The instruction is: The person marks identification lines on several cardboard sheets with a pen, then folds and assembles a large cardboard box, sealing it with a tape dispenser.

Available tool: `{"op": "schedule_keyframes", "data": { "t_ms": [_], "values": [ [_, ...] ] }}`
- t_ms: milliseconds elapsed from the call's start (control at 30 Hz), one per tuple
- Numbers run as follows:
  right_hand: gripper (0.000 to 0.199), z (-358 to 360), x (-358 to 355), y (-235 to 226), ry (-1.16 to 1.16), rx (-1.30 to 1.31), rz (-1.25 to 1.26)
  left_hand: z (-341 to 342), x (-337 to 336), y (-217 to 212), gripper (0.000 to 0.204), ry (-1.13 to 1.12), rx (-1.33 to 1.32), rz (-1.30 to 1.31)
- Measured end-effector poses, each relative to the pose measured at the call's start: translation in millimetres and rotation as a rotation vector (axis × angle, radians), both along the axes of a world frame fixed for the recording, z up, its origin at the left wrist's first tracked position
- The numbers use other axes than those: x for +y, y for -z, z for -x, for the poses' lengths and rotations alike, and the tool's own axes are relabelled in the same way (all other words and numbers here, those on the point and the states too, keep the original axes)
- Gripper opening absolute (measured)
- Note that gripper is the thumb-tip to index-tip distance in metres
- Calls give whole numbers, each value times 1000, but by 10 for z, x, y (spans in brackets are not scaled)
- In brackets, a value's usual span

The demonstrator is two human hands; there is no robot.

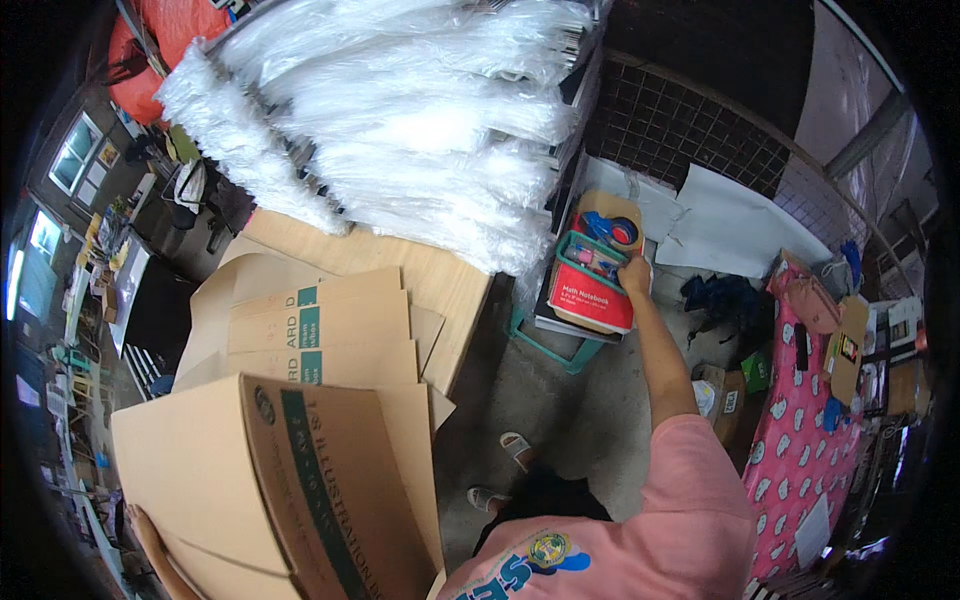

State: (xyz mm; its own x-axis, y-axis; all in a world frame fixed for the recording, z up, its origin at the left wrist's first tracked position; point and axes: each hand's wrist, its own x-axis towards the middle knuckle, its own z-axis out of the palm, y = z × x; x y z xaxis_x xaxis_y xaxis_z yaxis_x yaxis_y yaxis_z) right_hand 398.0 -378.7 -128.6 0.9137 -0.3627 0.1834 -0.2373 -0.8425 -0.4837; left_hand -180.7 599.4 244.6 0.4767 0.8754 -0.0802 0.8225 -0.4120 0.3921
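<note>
Cardboard box (190, 465) meets the person's left hand (146, 532), grip unclear; well apart rightward, the right hand (634, 276) grasps a green basket (563, 248).

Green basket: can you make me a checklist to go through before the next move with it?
1. Right hand at the green basket: ok, it is at the basket's right end.
2. Fingers wrapped tightly around it: cannot tell, too small to see.
3. Small things inside the basket: ok, some show, but I can't name each one.
4. Left hand free to help: not ok, it is at the big cardboard box.
5. Feet steady: cannot tell, though both sandals show above the grey floor.
</note>
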Motion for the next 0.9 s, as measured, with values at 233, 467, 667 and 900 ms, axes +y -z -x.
{"op": "schedule_keyframes", "data": {
  "t_ms": [233,467,667,900],
  "values": [
    [67,-961,-2,166,-132,338,227,91,-309,-46,59,-110,111,-39],
    [85,-1113,-117,350,-259,615,207,17,-444,-102,59,-141,185,-62],
    [57,-1226,-336,415,-227,332,324,-225,-472,-45,59,-86,174,-94],
    [40,-1127,-517,-114,84,-236,-129,19,-641,-117,61,-64,192,-164]
  ]
}}
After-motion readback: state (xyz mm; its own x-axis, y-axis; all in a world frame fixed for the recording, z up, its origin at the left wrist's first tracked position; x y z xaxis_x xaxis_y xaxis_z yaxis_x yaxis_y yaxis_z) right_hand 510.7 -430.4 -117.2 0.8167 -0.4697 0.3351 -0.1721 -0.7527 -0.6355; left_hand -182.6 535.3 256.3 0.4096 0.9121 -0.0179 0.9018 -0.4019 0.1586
